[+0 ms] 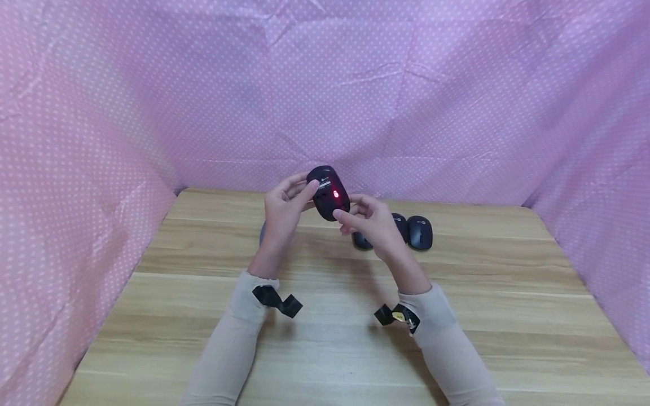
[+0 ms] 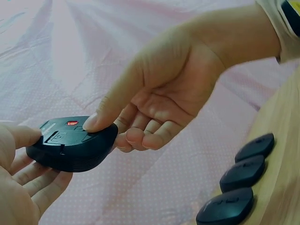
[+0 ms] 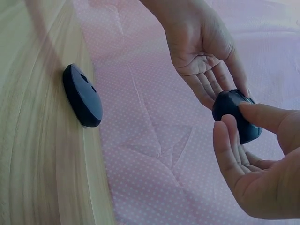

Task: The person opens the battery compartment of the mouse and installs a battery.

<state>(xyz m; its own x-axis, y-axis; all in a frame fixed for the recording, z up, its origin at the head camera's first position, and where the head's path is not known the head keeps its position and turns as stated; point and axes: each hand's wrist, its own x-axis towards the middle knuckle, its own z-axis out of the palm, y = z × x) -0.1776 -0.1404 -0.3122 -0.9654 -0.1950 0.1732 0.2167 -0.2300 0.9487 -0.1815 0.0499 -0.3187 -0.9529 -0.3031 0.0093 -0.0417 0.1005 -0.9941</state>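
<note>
A black computer mouse [image 1: 327, 197] is held up over the back of the table with its underside facing the head camera, a red light glowing on it. My left hand [image 1: 284, 211] grips its left side, thumb on the underside and fingers beneath. At the lower right end my right hand [image 1: 373, 225] pinches the mouse, its thumb [image 2: 96, 121] on the underside beside the red light. The right fingers curl at the end of the shell, as the left wrist view shows.
Three dark mice stand in a row behind my right hand, the outermost mouse [image 1: 420, 233] at the right. Another mouse [image 3: 83, 96] sits on the wooden table [image 1: 325, 361], mostly hidden behind my left wrist in the head view. Pink dotted cloth [image 1: 325, 84] surrounds the table's back and sides.
</note>
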